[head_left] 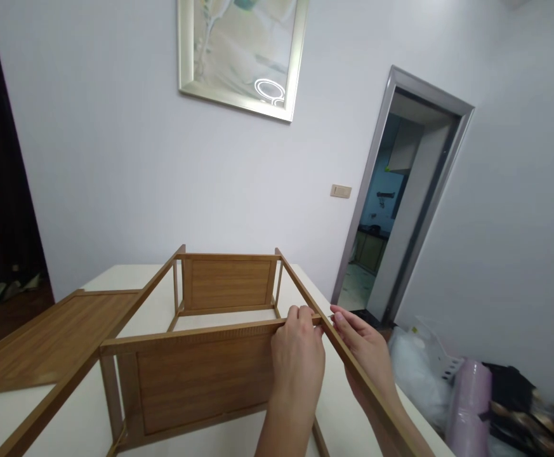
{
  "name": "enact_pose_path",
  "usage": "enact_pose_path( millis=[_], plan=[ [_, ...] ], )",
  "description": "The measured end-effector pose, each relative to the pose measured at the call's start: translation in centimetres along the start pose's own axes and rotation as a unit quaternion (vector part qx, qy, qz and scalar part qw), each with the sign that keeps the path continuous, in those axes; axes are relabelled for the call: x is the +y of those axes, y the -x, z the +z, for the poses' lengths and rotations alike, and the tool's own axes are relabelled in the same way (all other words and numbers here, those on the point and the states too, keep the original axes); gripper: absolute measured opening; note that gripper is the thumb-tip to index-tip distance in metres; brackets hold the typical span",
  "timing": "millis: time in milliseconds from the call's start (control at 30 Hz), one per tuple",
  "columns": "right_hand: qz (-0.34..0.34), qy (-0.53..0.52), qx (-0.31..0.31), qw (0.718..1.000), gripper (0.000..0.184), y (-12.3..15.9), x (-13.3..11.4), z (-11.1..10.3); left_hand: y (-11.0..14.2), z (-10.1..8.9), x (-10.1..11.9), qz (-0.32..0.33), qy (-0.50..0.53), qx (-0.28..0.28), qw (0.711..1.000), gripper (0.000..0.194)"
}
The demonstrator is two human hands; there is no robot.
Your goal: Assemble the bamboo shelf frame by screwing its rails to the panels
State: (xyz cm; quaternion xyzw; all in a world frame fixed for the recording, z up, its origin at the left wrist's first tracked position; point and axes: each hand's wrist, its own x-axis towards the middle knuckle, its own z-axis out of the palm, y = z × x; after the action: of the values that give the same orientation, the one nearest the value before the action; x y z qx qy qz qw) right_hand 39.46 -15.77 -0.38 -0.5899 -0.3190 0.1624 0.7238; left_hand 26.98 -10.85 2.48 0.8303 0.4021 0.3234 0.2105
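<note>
Brown wood with a fine, straight grain is seen in the head view, made up into an open frame (138, 304) that is stood on a smooth white desk (353, 406). Long, square-edged rails are joined by two upright rectangular panels, each with a flat, recessed middle and a raised border. The far panel (229, 282) is set between the ends of the rails near the wall; the near panel (205, 374) is held across the frame, its top edge running from the left rail (67, 374) to the right rail (348, 355).

The near panel's top edge is gripped close to its right end by the left hand (298, 349), the fingers curled over the wood and bunched together beside the joint. On the outer side of the right rail, a thin, slender piece (330, 316) is pinched between the thumb and forefinger of the right hand (365, 352), level with that joint; it is too small for its form to be told.

To the left, a flat wooden board (52, 336) with a slim raised edge is laid on the desk, partly overlapped by the left rail. Behind, a picture in a glossy metallic-looking frame (238, 105) is hung on the matt, pale wall (138, 158). At the right, a pink roll (469, 406) is wrapped in shiny film, beside crumpled translucent plastic (414, 365).
</note>
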Motion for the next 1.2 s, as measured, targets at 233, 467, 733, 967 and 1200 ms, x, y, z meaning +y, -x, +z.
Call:
enact_pose_path(
  millis=[233, 467, 733, 967, 1200],
  plan=[
    [0.038, -0.105, 0.019, 0.994, 0.049, 0.6, -0.6, 1.3, 0.2, -0.2, 0.4, -0.015, -0.005, 0.024, 1.0, 0.007],
    [0.006, -0.025, 0.008, 1.0, 0.038, 0.0, -0.5, 0.0, 0.1, 0.2, 0.1, -0.016, -0.015, 0.038, 0.999, 0.011],
    [0.028, -0.012, -0.039, 0.999, 0.036, 0.0, -1.1, 0.3, -0.1, 0.4, -0.1, -0.017, -0.027, 0.038, 0.999, 0.008],
    [0.028, -0.041, -0.049, 0.998, 0.043, 0.0, -1.1, 0.9, 0.0, 0.4, -0.3, -0.013, -0.041, 0.04, 0.998, 0.011],
    [0.015, -0.031, -0.035, 0.999, 0.039, 0.5, -2.1, 1.1, 0.2, 0.4, -0.3, -0.013, -0.062, 0.057, 0.996, 0.011]
  ],
)
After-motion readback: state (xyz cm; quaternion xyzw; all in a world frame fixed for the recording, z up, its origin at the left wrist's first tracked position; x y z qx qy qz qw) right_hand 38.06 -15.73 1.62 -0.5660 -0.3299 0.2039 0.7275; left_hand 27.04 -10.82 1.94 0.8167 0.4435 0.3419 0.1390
